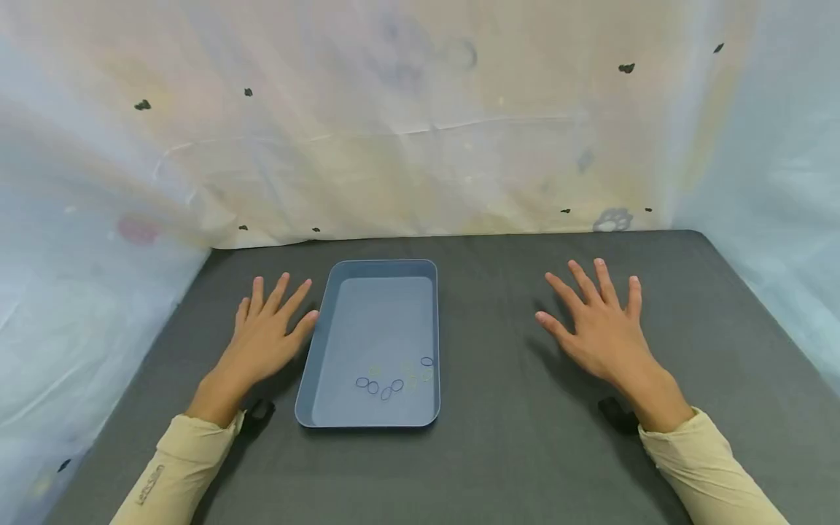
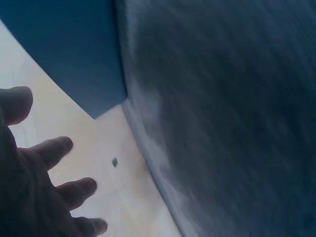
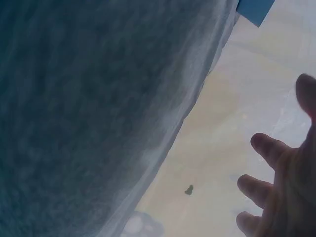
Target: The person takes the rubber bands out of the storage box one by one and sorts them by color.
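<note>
A shallow blue-grey tray (image 1: 367, 270) lies left of the middle of the table in the head view. Several thin rings, some dark blue like this ring (image 1: 386, 394) and some pale yellow, lie scattered near its front end. Beside the tray's left wall is my left hand (image 1: 265, 343), fingers spread, thumb tip right at the rim. Well to the right of the tray, my right hand (image 1: 607, 332) is spread palm down over the cloth, holding nothing. Both wrist views show the fingers apart, with the tray's outer wall (image 2: 74, 54) beyond the left thumb.
Dark grey cloth covers the table (image 1: 499, 452). A pale patterned curtain (image 1: 420, 175) hangs along the back edge, and light blue sheets flank both sides. Dark straps (image 1: 617, 415) sit under the wrists.
</note>
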Motion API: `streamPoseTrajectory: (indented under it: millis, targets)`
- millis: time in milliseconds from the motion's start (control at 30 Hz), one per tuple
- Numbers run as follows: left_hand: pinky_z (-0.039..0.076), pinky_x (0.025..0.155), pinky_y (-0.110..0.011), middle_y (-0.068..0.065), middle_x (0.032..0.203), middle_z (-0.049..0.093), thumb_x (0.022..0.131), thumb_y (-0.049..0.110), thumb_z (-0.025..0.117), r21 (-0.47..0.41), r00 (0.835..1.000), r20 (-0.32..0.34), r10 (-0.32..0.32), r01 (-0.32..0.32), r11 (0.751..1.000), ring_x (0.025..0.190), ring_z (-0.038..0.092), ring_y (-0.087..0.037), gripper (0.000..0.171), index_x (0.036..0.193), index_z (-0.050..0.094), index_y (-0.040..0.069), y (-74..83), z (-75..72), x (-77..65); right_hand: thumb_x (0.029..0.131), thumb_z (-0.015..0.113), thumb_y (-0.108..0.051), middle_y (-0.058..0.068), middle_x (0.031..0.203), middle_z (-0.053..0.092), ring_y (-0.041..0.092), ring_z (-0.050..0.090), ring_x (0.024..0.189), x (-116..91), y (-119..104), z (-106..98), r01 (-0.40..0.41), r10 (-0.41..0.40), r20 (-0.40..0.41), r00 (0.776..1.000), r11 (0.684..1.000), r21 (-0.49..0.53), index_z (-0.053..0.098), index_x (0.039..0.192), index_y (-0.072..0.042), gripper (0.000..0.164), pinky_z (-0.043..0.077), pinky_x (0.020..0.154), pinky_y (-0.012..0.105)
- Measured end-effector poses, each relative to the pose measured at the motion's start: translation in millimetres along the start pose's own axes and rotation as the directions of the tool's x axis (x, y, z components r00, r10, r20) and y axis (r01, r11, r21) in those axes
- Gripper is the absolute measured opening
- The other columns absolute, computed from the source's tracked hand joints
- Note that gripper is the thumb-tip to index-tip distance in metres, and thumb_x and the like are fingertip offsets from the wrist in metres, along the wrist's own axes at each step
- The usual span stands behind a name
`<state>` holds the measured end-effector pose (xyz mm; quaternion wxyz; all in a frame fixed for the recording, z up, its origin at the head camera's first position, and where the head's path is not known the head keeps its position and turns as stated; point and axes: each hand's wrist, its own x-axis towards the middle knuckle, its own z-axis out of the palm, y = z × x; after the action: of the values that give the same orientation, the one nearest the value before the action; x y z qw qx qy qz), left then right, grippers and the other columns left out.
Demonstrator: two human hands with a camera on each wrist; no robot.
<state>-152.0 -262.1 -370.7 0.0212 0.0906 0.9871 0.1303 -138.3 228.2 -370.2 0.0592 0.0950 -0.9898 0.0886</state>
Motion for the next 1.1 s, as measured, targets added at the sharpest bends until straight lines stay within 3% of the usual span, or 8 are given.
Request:
streamPoseTrajectory:
  millis: [167, 267, 367, 433, 500, 600, 833, 1100]
  targets:
    - [0.016, 0.110, -0.076, -0.023, 0.165, 0.015, 0.105, 0.052, 0.040, -0.109, 0.997, 0.043, 0.060, -0.055, 0.993, 0.150, 0.005, -0.050, 0.068, 0.157, 0.029, 0.009, 11.7, 0.1, 3.3, 0.100, 0.048, -0.057, 0.009, 0.168, 0.015, 0.038, 0.002, 0.155, -1, -10, -9, 0.070, -0.068, -0.026, 0.997, 0.992, 0.107, 0.032, 0.156, -0.026, 0.066, 0.002, 0.116, 0.071]
    - [0.033, 0.105, -0.068, -0.027, 0.153, 0.035, 0.105, 0.040, 0.047, -0.194, 0.995, 0.074, 0.072, -0.057, 0.979, 0.137, 0.032, -0.047, 0.061, 0.152, 0.038, 0.002, 17.6, 4.8, 3.4, 0.099, 0.056, -0.050, 0.012, 0.165, 0.022, 0.040, 0.010, 0.154, -5, -19, -13, 0.105, -0.102, -0.026, 0.994, 0.974, 0.200, 0.036, 0.155, -0.023, 0.064, 0.010, 0.115, 0.069]
    - [0.053, 0.086, -0.050, -0.027, 0.140, 0.049, 0.106, 0.029, 0.049, -0.331, 0.994, 0.111, 0.022, 0.016, 0.943, 0.116, 0.055, -0.039, 0.053, 0.149, 0.040, -0.001, 19.5, 9.4, 3.0, 0.099, 0.059, -0.046, 0.014, 0.161, 0.032, 0.041, 0.021, 0.150, -3, -28, -16, 0.135, -0.138, -0.008, 0.990, 0.954, 0.269, 0.037, 0.154, -0.022, 0.064, 0.018, 0.115, 0.068]
    - [0.058, 0.071, -0.039, -0.027, 0.135, 0.052, 0.106, 0.026, 0.049, -0.436, 0.989, 0.143, -0.027, 0.088, 0.896, 0.107, 0.063, -0.035, 0.052, 0.150, 0.038, -0.001, 18.1, 11.5, 2.9, 0.099, 0.060, -0.045, 0.012, 0.158, 0.038, 0.039, 0.030, 0.148, 2, -34, -19, 0.142, -0.156, 0.019, 0.988, 0.938, 0.316, 0.038, 0.154, -0.022, 0.063, 0.025, 0.114, 0.065]
    - [0.059, 0.064, -0.034, -0.027, 0.138, 0.049, 0.106, 0.026, 0.049, -0.519, 0.981, 0.180, -0.065, 0.152, 0.841, 0.109, 0.062, -0.036, 0.055, 0.152, 0.034, 0.000, 16.3, 13.1, 2.8, 0.099, 0.061, -0.044, 0.009, 0.156, 0.042, 0.036, 0.036, 0.145, 8, -39, -23, 0.136, -0.164, 0.052, 0.985, 0.927, 0.349, 0.039, 0.153, -0.024, 0.062, 0.031, 0.113, 0.062]
    - [0.060, 0.066, -0.035, -0.027, 0.140, 0.046, 0.106, 0.025, 0.051, -0.587, 0.971, 0.227, -0.073, 0.196, 0.786, 0.115, 0.059, -0.039, 0.060, 0.155, 0.028, 0.001, 13.5, 14.8, 2.2, 0.098, 0.063, -0.042, 0.004, 0.154, 0.046, 0.030, 0.041, 0.143, 16, -51, -32, 0.119, -0.172, 0.107, 0.979, 0.917, 0.380, 0.042, 0.151, -0.026, 0.060, 0.036, 0.113, 0.057]
    - [0.060, 0.066, -0.038, -0.030, 0.142, 0.044, 0.104, 0.025, 0.055, -0.613, 0.964, 0.264, -0.041, 0.200, 0.765, 0.115, 0.059, -0.039, 0.066, 0.157, 0.024, 0.001, 10.8, 14.7, -0.5, 0.093, 0.071, -0.035, -0.003, 0.134, 0.065, 0.021, 0.060, 0.123, 24, -95, -39, 0.180, -0.255, 0.132, 0.958, 0.892, 0.415, 0.062, 0.135, -0.026, 0.045, 0.049, 0.100, 0.048]
    - [0.060, 0.065, -0.038, -0.027, 0.144, 0.042, 0.102, 0.031, 0.058, -0.651, 0.957, 0.285, -0.049, 0.231, 0.723, 0.115, 0.058, -0.036, 0.069, 0.158, 0.024, 0.008, 6.3, 9.8, -0.6, 0.089, 0.076, -0.030, -0.005, 0.112, 0.072, 0.014, 0.066, 0.101, 31, -137, -28, 0.286, -0.363, 0.145, 0.921, 0.879, 0.383, 0.073, 0.119, -0.027, 0.030, 0.054, 0.084, 0.036]
